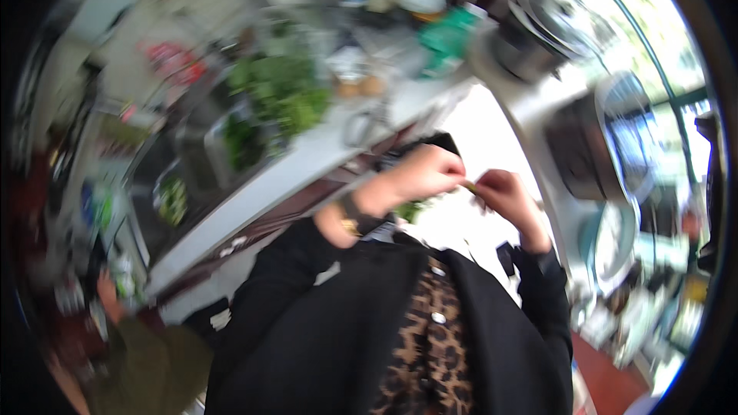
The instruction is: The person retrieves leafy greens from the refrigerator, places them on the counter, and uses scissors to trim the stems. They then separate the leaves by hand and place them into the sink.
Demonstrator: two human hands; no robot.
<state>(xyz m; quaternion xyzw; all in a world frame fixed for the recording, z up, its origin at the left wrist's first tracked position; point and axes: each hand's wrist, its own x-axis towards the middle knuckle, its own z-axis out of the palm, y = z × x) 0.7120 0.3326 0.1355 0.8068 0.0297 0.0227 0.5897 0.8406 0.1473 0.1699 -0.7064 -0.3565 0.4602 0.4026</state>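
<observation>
Blur softens everything, and our fingers cover the ends of the green piece (470, 187), so we can't tell its shape. Our left hand (430, 171) and right hand (505, 194) are both pinched nearly closed on it, in the air off the counter's (323, 146) front edge. Our left forearm partly hides some leaves (411, 211) below. Near that edge lie what look like scissors (361, 124), smeared; greens (284, 96) heap beside the sink (201, 160). Another person's hand (109, 296) shows beyond the counter's left end.
</observation>
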